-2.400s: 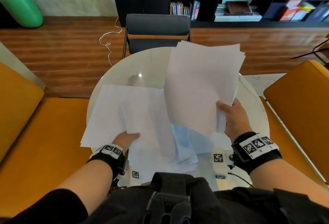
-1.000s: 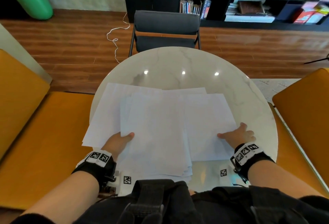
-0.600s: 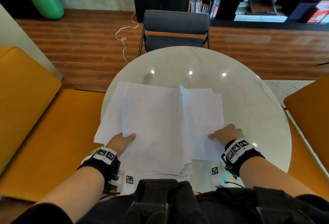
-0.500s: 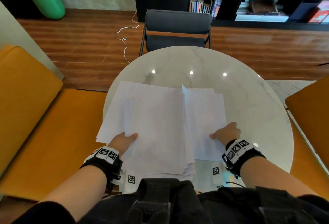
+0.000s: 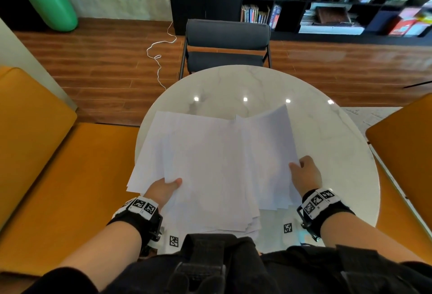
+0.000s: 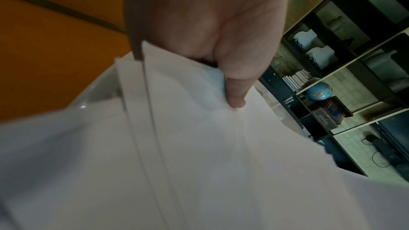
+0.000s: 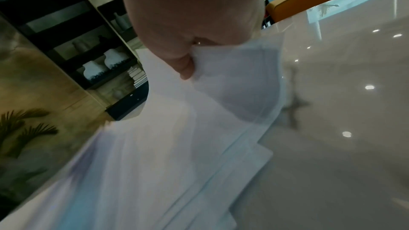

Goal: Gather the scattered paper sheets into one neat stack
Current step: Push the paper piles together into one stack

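Several white paper sheets (image 5: 210, 165) lie in a loose, overlapping pile on the near half of a round white marble table (image 5: 327, 144). My left hand (image 5: 163, 189) grips the pile's near left edge, thumb on top (image 6: 235, 93), fingers hidden beneath. My right hand (image 5: 304, 176) pinches the right-hand sheets (image 7: 221, 111) at their right edge and has them raised, so their far corner (image 5: 280, 111) tilts up off the table. The sheets' edges do not line up.
A dark chair (image 5: 226, 45) stands at the table's far side. Orange seats flank it on the left (image 5: 58, 176) and right (image 5: 406, 153). A white cable (image 5: 161, 59) lies on the wooden floor. A bookshelf and a green vase (image 5: 50, 3) stand at the back.
My right hand laid its sheets down, slid them left against the pile, and now lifts their right side again. The left hand keeps its hold on the near left edge.
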